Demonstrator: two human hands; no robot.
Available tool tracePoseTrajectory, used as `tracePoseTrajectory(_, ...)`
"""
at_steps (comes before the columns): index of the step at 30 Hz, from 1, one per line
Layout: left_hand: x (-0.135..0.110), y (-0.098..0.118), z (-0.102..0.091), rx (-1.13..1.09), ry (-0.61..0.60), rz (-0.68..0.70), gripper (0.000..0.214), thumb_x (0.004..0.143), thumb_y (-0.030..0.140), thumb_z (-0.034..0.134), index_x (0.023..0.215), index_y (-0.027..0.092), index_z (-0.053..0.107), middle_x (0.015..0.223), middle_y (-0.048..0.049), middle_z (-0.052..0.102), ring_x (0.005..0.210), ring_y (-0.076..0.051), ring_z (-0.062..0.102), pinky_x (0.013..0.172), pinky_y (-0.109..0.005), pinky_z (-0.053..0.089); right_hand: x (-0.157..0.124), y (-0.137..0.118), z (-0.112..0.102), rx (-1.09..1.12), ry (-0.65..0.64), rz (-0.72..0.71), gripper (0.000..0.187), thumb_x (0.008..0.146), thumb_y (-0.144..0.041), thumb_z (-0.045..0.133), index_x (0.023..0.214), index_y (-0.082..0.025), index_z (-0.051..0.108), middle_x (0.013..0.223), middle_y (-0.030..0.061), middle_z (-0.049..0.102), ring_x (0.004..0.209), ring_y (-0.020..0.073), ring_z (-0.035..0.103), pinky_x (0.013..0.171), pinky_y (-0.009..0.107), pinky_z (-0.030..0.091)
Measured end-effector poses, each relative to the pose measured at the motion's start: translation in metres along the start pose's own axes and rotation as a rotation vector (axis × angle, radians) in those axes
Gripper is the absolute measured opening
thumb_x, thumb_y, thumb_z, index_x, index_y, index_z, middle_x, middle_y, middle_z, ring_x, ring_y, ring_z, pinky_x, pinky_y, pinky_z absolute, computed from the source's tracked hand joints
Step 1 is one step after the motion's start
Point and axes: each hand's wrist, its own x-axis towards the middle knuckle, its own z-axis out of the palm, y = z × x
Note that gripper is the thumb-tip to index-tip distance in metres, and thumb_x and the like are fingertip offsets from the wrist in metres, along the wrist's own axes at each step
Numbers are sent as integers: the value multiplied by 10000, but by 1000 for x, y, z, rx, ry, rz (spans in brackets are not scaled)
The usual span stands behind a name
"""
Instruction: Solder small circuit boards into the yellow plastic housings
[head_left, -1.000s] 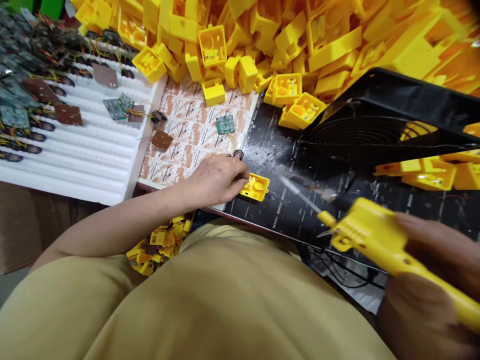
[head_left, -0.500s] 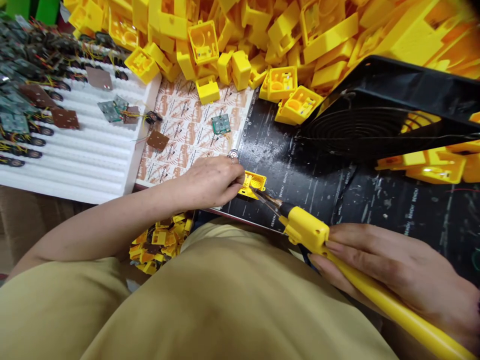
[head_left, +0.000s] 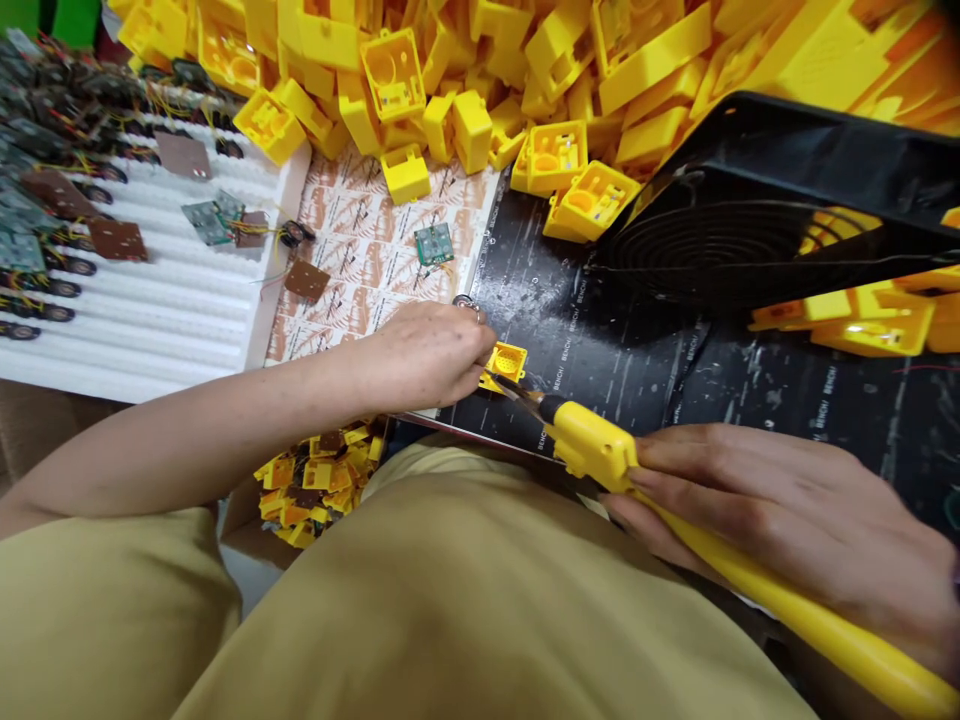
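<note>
My left hand (head_left: 439,350) is closed at the left end of a small yellow plastic case (head_left: 511,360), its fingers hiding that end. The case lies open side up on the black bench top, with a round perforated recess inside. In my right hand (head_left: 795,510) is a soldering iron (head_left: 596,440) with a long yellow handle. Its dark metal tip points left and reaches into the case beside my left fingers. Whether the tip touches anything inside, I cannot tell. Just beyond my left hand a small round part (head_left: 463,301) is partly covered.
Yellow cases (head_left: 469,130) are heaped along the back. A black fan (head_left: 720,220) stands at right. White ridged foam (head_left: 187,330) at left bears circuit boards and small speakers. A green board (head_left: 434,244) lies on patterned paper; below the bench edge, a box (head_left: 251,520) holds yellow pieces.
The whole view has shifted slightly. My left hand has closed further over the case, and the soldering iron's tip sits a little further left, closer to those fingers.
</note>
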Motion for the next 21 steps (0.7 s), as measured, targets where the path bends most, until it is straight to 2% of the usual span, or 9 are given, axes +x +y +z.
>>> tracePoseTrajectory(2,-1,-1,0,-5,8,4,249,899,254,448,891,172,683,917,-67,697,881,-223,658,651,-296,442,0,-1,-5,-31,1,56,100,898,-243,660,820,-198,618,709,2,673,657,74,650,664,176,558)
tracePoseTrajectory(7,-1,0,-1,-15,21,1,243,902,253,458,862,178,686,961,-67,692,938,-230,649,650,-291,431,-4,-2,-7,-62,-43,91,289,973,-333,546,741,-186,638,692,29,660,658,64,635,698,172,538)
tracePoseTrajectory(11,-3,-3,0,-43,45,-8,237,902,257,479,859,176,697,951,-73,691,944,-241,644,667,-298,444,-7,0,-3,-51,-39,127,291,977,-345,537,755,-189,639,691,29,653,661,66,626,684,183,534)
tracePoseTrajectory(14,-9,-15,7,-186,103,79,200,891,246,527,920,174,710,989,-67,696,957,-218,642,773,-308,480,-7,3,-3,-18,-34,109,218,956,-314,577,786,-189,630,711,26,662,655,71,632,649,178,538)
tracePoseTrajectory(16,-14,-24,17,-348,191,148,175,879,225,556,945,168,708,1000,-56,705,954,-184,646,844,-298,486,-8,5,-4,31,-21,104,64,892,-246,665,879,-189,638,748,22,678,671,86,651,607,171,544)
tracePoseTrajectory(18,-16,-31,29,-524,311,153,146,866,210,572,896,160,706,951,-44,722,924,-155,654,865,-278,489,-9,6,-5,76,20,126,221,829,-175,718,1035,-192,640,780,19,693,691,110,672,583,175,558)
tracePoseTrajectory(21,-15,-34,43,-768,436,63,149,858,229,587,849,153,715,873,-39,743,850,-137,674,808,-252,509,-15,9,-2,32,70,165,493,824,-171,710,1295,-227,573,852,31,723,680,152,694,560,221,585)
